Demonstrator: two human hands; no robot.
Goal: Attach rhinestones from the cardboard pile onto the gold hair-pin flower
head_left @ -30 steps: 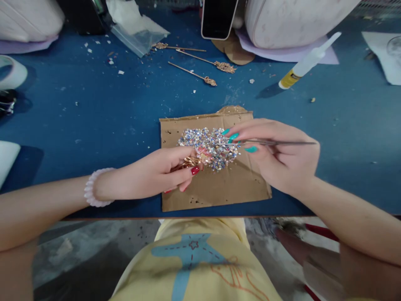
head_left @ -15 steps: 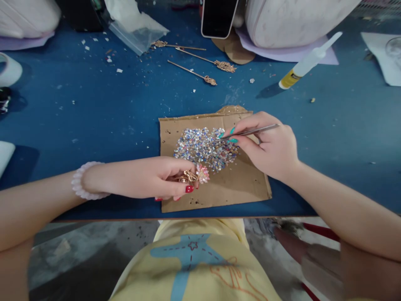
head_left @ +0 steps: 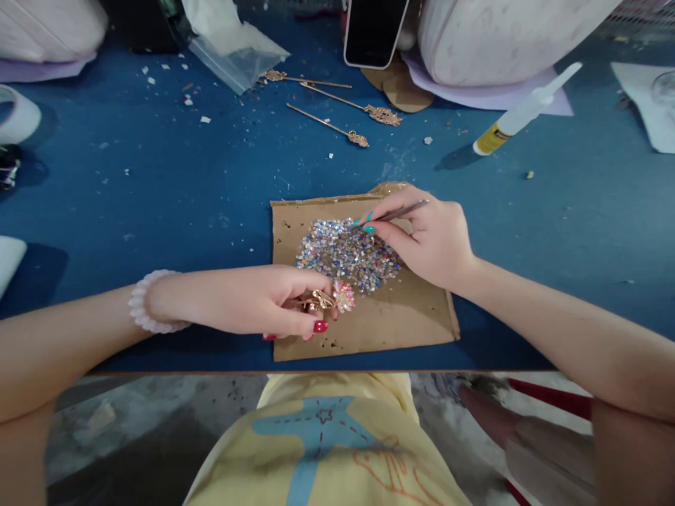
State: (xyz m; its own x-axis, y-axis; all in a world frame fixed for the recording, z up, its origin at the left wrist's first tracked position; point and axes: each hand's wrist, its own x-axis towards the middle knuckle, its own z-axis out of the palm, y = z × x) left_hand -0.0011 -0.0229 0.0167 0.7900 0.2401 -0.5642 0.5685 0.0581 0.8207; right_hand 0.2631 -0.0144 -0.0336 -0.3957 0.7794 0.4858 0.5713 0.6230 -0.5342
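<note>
My left hand (head_left: 253, 302) rests on the front left of a brown cardboard sheet (head_left: 401, 316) and pinches a gold ornament with a pink flower head (head_left: 337, 298). My right hand (head_left: 427, 239) is closed round thin metal tweezers (head_left: 403, 211), whose tips dip into the far right side of a heap of small sparkling rhinestones (head_left: 345, 254) lying on the cardboard. Teal nails show on the right hand, red ones on the left. A white bead bracelet (head_left: 143, 303) circles my left wrist.
On the blue table (head_left: 131, 197) lie three gold hairpin sticks (head_left: 330, 126), a white glue tube with a yellow label (head_left: 519, 116), a phone (head_left: 374, 31), a clear plastic bag (head_left: 232, 53), white bags at the back, tape roll (head_left: 18, 116) far left. Scraps litter the surface.
My left hand drew the flower ornament out of the rhinestone heap toward the cardboard's front. My right hand swung the tweezers upright and moved to the heap's far right side.
</note>
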